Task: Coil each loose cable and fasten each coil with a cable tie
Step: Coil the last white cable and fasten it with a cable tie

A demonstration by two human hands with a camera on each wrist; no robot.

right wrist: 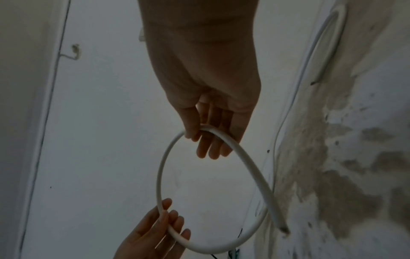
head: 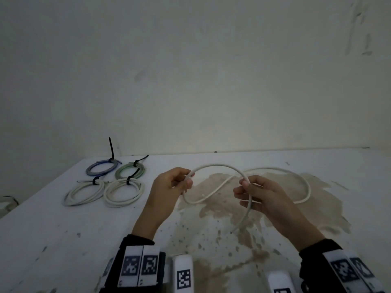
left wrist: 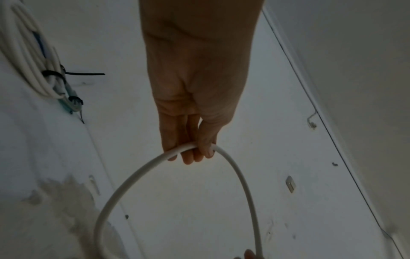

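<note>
Four coils already done and parked at ten o'clock on the table (head: 53, 229): a blue coil (head: 101, 168) and a green coil (head: 127, 170) toward the wall, two white coils (head: 124, 193) nearer in, each cinched with a black cable tie (head: 111, 152) whose tail sticks out untrimmed. One loose white cable (head: 218, 166) in work at twelve o'clock, over the brown stain (head: 232, 208) on the tabletop. Left hand (head: 169, 187) pinching that cable between thumb and fingers at the nine o'clock side of a first loop; right hand (head: 260, 193) gripping it at the three o'clock side, fingers curled round it, with the cut end (head: 233, 230) hanging down toward six o'clock. Arch of cable raised between the two hands, clear of the table. Remaining length running out past the right hand toward two o'clock in a wide sweep lying on the table, then curving back under the arch to the left hand. Judged from this: most of the job finished, last visible cable only at its first turn. Left to do: gather the slack into more turns, then bind the bundle. No spare tie visible on the table, so where the next one comes from cannot be told.
</note>
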